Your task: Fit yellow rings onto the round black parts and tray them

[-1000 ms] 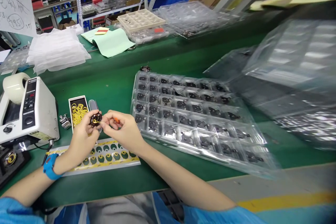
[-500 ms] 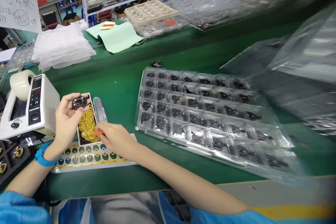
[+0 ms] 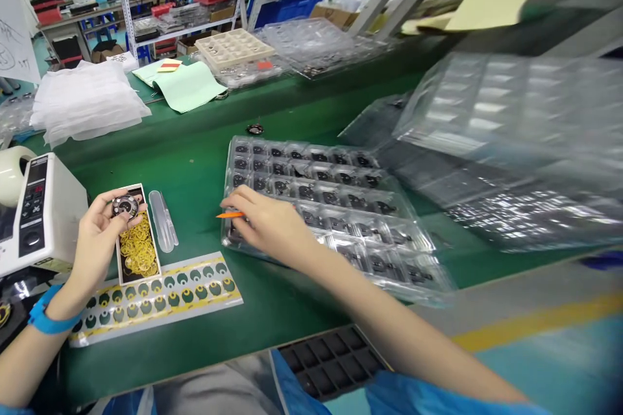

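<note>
One disc (image 3: 125, 207): left grip (image 3: 97, 230) pinching it, prob so the face shows
Orange tool (image 3: 230, 214): clamped in right grip (image 3: 275, 224), 9 o'clock of tray (image 3: 228, 172)

Rnd dk part (image 3: 125, 205) w/ shiny spots in L hand (image 3: 98, 228), orange pointed tool (image 3: 230, 214) in R hand (image 3: 273, 223)
</note>
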Demonstrator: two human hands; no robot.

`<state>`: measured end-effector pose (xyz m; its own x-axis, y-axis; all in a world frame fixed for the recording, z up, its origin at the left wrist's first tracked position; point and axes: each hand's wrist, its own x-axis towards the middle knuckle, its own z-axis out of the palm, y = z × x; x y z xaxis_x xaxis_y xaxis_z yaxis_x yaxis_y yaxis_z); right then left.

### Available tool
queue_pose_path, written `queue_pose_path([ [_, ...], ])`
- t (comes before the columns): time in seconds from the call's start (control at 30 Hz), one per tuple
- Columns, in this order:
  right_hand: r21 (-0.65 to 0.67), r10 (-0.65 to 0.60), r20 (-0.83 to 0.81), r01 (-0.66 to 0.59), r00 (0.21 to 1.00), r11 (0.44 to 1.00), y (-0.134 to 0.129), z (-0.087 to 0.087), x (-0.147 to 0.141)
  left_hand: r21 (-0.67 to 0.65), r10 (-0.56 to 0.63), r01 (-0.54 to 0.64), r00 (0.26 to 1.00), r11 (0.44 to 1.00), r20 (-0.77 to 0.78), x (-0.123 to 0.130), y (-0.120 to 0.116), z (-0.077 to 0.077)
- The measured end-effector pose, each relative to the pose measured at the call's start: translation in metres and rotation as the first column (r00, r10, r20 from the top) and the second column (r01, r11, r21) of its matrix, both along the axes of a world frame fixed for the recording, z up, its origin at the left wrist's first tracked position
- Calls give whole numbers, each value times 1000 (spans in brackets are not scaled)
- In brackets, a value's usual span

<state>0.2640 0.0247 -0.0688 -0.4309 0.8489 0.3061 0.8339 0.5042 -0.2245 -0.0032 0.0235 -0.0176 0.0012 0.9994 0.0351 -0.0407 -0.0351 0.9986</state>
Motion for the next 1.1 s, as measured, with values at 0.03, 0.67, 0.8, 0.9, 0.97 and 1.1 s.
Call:
queue_pose_path([
  [0.03, -12, 32, 57, -32, 998, 999, 4, -1, 12, -32, -16, 17, 1000, 999, 13, 0, 0, 0],
  [0.67, -33, 318, 178, -317, 931, 948, 20, 10, 21, -111, -277, 294, 950, 949, 145, 7, -19, 8],
  [0.8, -98, 259, -480, -344, 838, 934, 23, 61, -22, -42, -291, 300, 946, 953, 142, 5, -21, 11],
  [0.9, -206, 113, -745, -388, 657, 898, 30, 77, -61, 24, -266, 266, 956, 964, 125, 2, -17, 7],
  [0.97, -242, 55, -820, -433, 569, 869, 38, 76, -80, 50, -233, 228, 968, 972, 99, -1, -13, 4],
  [1.1, -287, -11, -876, -504, 482, 814, 50, 67, -98, 85, -204, 198, 976, 977, 69, -3, -8, 3],
])
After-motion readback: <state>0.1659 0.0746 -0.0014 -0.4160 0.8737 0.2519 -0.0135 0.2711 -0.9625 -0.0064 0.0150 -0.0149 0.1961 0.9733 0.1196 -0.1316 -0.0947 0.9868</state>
